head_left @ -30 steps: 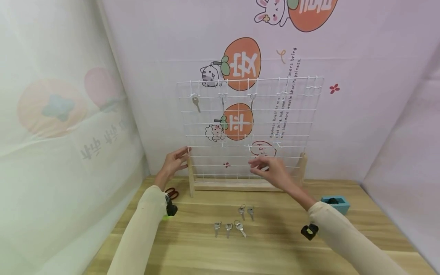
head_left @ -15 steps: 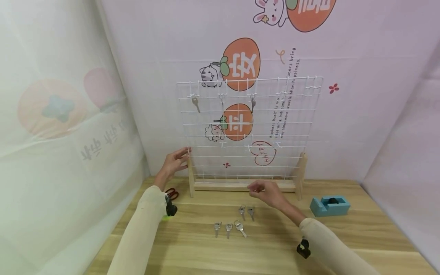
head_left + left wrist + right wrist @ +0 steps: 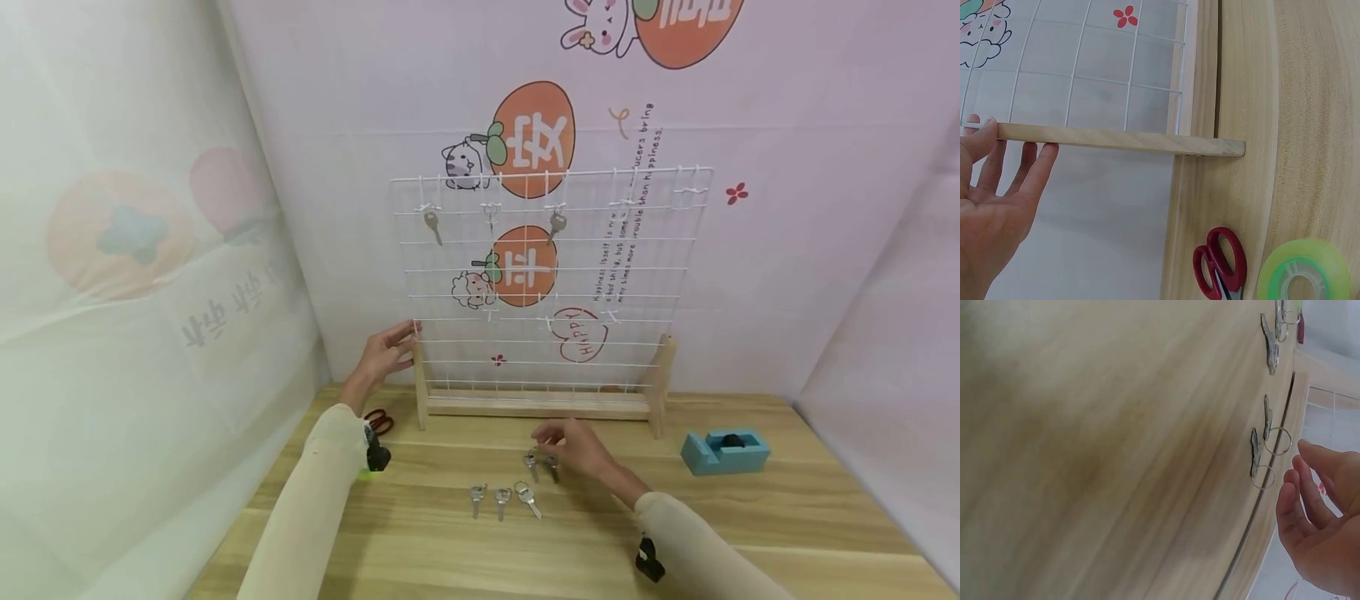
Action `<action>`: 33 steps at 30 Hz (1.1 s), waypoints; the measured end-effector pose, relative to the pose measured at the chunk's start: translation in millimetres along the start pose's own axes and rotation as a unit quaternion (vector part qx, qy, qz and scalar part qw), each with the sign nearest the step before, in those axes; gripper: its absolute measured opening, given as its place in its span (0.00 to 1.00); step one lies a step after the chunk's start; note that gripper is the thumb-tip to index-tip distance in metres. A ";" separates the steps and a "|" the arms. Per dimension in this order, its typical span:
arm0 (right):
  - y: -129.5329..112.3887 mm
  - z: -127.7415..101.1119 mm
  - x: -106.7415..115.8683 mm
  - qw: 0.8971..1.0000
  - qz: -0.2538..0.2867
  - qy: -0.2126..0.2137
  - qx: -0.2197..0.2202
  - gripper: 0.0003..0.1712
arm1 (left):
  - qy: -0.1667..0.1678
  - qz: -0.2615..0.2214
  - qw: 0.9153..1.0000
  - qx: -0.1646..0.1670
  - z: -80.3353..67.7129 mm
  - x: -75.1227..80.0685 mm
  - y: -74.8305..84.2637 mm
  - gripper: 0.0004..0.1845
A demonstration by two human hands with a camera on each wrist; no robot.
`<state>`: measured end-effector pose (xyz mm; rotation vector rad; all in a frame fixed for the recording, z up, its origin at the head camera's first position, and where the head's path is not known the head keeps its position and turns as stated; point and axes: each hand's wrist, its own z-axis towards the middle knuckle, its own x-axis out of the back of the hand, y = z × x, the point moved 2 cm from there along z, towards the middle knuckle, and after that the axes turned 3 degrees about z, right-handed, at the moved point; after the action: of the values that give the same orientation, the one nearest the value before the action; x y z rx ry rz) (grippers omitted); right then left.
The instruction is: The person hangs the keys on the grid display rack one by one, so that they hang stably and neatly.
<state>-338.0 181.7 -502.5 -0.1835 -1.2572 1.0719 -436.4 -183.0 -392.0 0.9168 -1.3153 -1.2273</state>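
My left hand grips the left wooden upright of a stand that holds a white wire grid. In the left wrist view, thumb and fingers lie on opposite sides of the upright. My right hand hovers over two keys with rings, fingers loosely bent and holding nothing. One of these keys shows beside the fingertips; the other is partly covered. In the right wrist view, a small gap separates the thumb from the nearer key ring. Three more keys lie in a row nearer the front.
Several white hooks sit on the grid; keys hang from three upper ones, including a left key and a right key. Red-handled scissors and a green tape roll lie left. A blue tape dispenser stands right.
My right hand has come down from in front of the grid to the two rear keys. The third hanging key has turned on its hook. My left hand has stayed on the upright.
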 end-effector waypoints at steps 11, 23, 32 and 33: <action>-1.8 1.3 -7.3 0.999 -0.041 -0.004 -0.034 0.08 | -0.001 -0.006 1.000 0.003 -0.3 -0.1 2.2 0.27; 0.6 4.6 -9.6 0.997 -0.064 -0.015 -0.046 0.06 | 0.002 -0.013 1.000 0.003 -4.0 -1.2 2.9 0.27; -6.2 6.2 4.0 0.999 -0.041 -0.010 -0.003 0.07 | 0.002 -0.009 1.000 0.002 -3.0 -0.4 0.1 0.28; -6.5 6.5 6.4 0.999 -0.038 -0.012 0.002 0.07 | 0.003 -0.008 1.000 0.003 -2.5 -0.1 -0.5 0.28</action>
<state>-340.4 180.3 -491.7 -0.1197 -1.2726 1.0146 -433.9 -183.4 -392.7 0.9353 -1.3093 -1.2327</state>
